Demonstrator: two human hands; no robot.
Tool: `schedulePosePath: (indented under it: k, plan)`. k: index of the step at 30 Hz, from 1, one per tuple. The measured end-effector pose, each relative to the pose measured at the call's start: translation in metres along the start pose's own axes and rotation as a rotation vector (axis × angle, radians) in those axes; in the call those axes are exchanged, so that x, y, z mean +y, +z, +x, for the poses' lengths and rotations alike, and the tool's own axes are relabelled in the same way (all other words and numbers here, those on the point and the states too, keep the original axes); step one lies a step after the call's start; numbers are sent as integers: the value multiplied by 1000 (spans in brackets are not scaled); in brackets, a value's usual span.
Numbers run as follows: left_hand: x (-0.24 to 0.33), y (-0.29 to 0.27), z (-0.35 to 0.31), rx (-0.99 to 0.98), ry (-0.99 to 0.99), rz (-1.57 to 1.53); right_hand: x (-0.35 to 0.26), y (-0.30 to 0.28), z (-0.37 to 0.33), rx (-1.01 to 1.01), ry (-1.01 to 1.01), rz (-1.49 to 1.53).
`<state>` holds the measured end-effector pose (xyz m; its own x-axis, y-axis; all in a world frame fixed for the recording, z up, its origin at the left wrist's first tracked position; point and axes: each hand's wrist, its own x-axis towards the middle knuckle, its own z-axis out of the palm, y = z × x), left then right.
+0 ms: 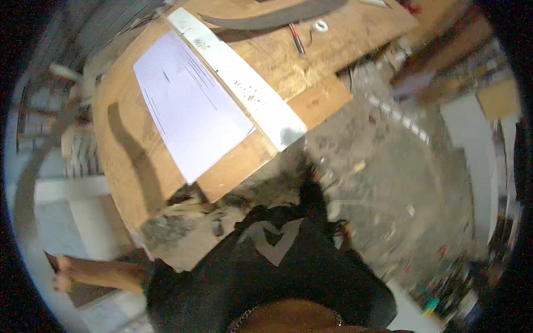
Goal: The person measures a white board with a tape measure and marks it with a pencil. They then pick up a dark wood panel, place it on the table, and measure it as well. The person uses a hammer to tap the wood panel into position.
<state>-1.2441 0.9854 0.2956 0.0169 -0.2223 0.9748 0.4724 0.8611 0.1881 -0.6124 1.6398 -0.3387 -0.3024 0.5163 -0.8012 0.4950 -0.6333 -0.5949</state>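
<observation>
My left hand [65,272] is stretched out to the far left, beside pale panels and a dark brown piece [91,294]. Motion smears its fingers, so whether they grip anything does not show. By my right side, my right hand [344,236] hangs low, small and partly hidden by the dark shirt. On the wooden table [216,188] lies a large white sheet of paper [186,105] with drawn lines. Along its right edge rests a long white strip [239,80] with handwritten marks.
A dark curved strip [272,21], a red-and-black pen-like stick [297,40] and a small white ring [320,25] lie on the table's far part. Another dark curved strip [133,150] is at its left. Debris litters the concrete floor [388,166]; blurred clutter stands at lower right.
</observation>
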Motion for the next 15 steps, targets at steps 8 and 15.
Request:
schedulePosePath:
  k: [8,15]
  plan:
    - [257,141,-19,-12,-412,-945,-200,-38,146,96,-205,321]
    - [500,284,-147,-76,-1005,-1185,-211,-87,174,164,-204,274]
